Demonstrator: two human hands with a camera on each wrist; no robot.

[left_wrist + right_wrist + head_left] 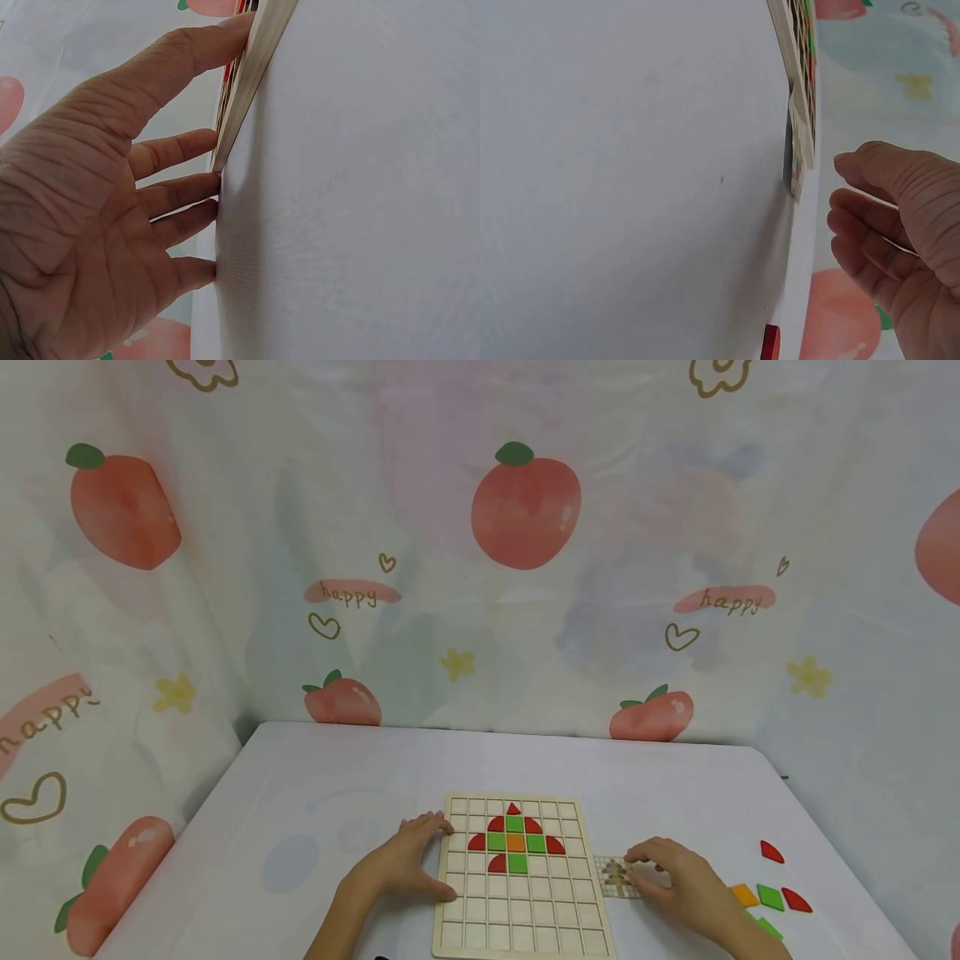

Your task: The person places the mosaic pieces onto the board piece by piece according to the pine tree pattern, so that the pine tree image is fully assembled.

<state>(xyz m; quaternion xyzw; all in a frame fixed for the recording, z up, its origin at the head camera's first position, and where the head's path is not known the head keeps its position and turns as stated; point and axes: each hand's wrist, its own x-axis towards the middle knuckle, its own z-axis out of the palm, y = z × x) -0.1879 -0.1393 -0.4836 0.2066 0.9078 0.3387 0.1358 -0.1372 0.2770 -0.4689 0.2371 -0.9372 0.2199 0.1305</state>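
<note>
A wooden grid board (540,914) lies on the table, with red, green and orange tiles forming a tree-like pattern in its upper half. At its left edge my left hand (405,860) rests with fingers spread; in the left wrist view the thumb touches the board's rim (259,67). A small pattern card (617,878) lies against the board's right side. My right hand (678,885) hovers by that card, its fingers loosely bent. In the right wrist view, a gap shows between the hand (907,225) and the card (798,157), and no piece is visible in the fingers.
Loose tiles lie to the right of the right hand: red quarter-rounds (797,900), an orange square (744,895) and green pieces (770,897). Another red quarter-round (771,852) sits farther back. A fruit-patterned curtain (525,652) stands behind the white table (360,777).
</note>
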